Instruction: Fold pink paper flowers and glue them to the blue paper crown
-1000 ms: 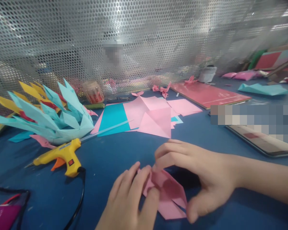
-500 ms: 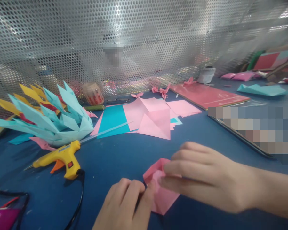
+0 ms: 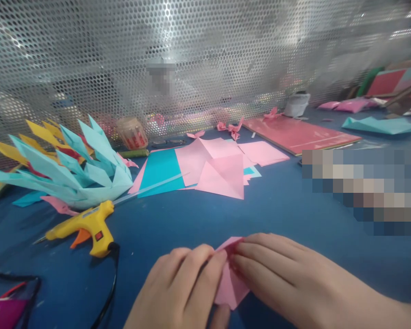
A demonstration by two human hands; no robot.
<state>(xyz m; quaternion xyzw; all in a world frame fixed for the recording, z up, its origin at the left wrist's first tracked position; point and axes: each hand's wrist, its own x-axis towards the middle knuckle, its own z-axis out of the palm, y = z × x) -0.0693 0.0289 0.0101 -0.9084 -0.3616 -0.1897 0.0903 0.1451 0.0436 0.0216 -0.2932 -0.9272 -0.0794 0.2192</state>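
Both hands are closed on one small folded pink paper [image 3: 231, 287], which lies low over the blue table [image 3: 178, 219], right between the two grips. The left hand [image 3: 180, 290] has its fingers curled over the paper's left edge with the thumb tucked beneath. The right hand [image 3: 287, 278] lays its fingers flat over the right half, so neither grip is open and the fingertips of the two almost meet at the top corner. The work looks like setting a crease. To do it well, I would keep the left grip fixed as the anchor, line up the edges before pressing, and draw the right fingertips along the fold from the middle outward so the layers do not slip. By count, there is one folded piece in the grips. One yellow glue gun [image 3: 85, 225] lies well off to the left of the left grip, its black cord running back toward the person. One spiky turquoise-and-yellow paper model [image 3: 65, 169] stands beyond the gun. One turquoise sheet [image 3: 160, 168] and about three overlapping pink sheets [image 3: 222, 170] lie straight ahead of the grips. At least three small pink folded bits [image 3: 233, 128] lie farther out, and one red board [image 3: 294, 132] lies beyond the right grip.
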